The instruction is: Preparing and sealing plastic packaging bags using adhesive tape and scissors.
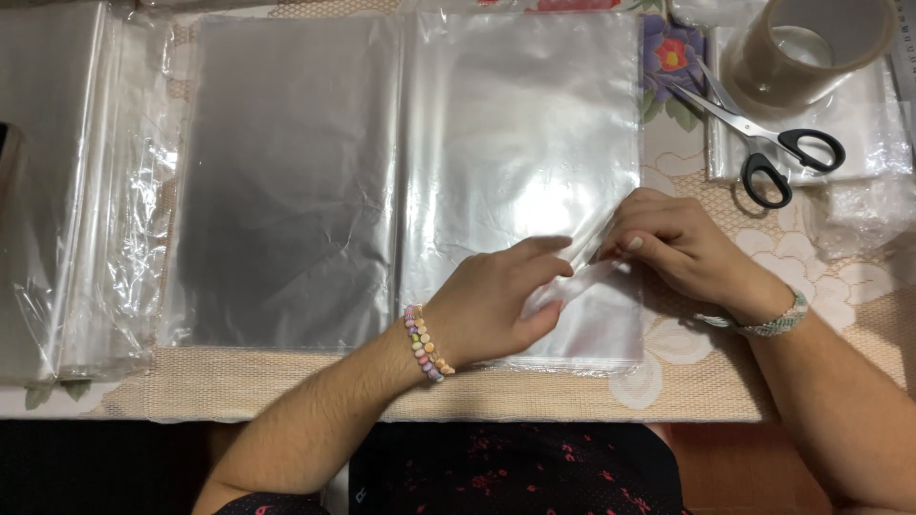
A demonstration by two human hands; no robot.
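The desk [572, 396] has a lacy cloth. Two big stacks of clear plastic bags [286, 181] lie flat side by side, and they look empty. On the right stack, the left hand [496, 305] and right hand [682, 248] pinch a thin clear strip [582, 262] between closed fingers. It is only partly pulled. Scissors [763, 143] and a tape roll [801, 48] wait nearby.

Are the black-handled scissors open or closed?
Closed: the scissors lie by the tape roll, blades together, handles nearly touching.
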